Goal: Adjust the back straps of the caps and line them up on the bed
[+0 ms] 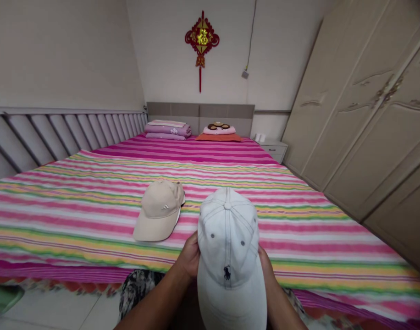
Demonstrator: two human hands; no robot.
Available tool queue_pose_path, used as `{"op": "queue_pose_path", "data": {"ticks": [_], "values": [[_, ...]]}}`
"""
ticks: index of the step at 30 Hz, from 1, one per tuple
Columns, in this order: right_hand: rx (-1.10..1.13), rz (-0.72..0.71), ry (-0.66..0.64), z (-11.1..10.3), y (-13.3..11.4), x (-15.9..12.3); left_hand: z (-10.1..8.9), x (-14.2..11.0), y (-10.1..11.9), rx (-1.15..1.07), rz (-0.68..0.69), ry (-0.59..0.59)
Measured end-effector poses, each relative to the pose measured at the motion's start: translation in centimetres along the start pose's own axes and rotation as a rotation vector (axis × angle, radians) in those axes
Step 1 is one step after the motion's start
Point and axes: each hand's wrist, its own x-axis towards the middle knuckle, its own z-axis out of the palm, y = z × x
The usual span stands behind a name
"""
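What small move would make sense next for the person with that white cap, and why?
Probably lowering the white cap onto the striped bedspread beside the beige cap would fit. The left hand and right hand hold it by its sides, and the beige cap lies there crown up.

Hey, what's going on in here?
A person is holding a white baseball cap in front of them, with the left hand and right hand at its sides. A beige baseball cap lies apart from the hands on the striped bedspread. Folded bedding sits at the far end of the bed, and a cream wardrobe stands along its right side.
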Motion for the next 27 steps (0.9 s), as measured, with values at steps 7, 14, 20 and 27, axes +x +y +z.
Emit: {"op": "queue_pose_path", "data": {"ticks": [7,14,20,27], "values": [[0.023,0.002,-0.027,-1.4,-0.7,-2.3,-0.6,0.9,-1.7,-0.037,-0.052,0.014],[-0.027,-0.031,-0.015,-2.4,-1.2,-2.8,-1.1,2.6,-2.7,-0.051,-0.065,0.056],[0.019,-0.103,0.025,-4.5,-0.3,-5.3,-1.2,4.9,-2.1,-0.039,-0.042,0.038],[-0.003,-0.115,0.075,-6.2,-1.0,-6.4,-0.7,9.1,-1.2,0.010,0.104,0.259]]}}
